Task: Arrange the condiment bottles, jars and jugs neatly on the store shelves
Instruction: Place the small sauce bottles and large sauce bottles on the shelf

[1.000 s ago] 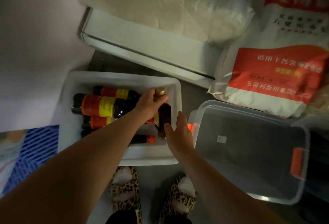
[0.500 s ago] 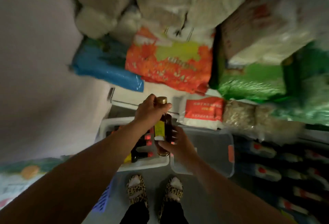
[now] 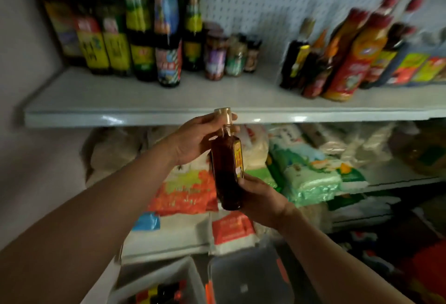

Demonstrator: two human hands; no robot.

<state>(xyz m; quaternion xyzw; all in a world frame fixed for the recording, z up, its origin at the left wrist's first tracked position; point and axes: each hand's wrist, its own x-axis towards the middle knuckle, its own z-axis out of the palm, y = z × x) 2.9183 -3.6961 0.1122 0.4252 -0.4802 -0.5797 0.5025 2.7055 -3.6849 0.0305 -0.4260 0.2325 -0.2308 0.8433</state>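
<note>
Two hands on upright dark bottle (image 3: 228,166): left hand (image 3: 193,138) fingers curled round neck, right hand (image 3: 261,198) cupping base, below shelf (image 3: 144,116).

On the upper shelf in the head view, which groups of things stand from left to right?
Tall dark bottles → small jars → bare gap of shelf → leaning red-capped bottles. Below the shelf edge, left hand and right hand hold a brown bottle.
</note>
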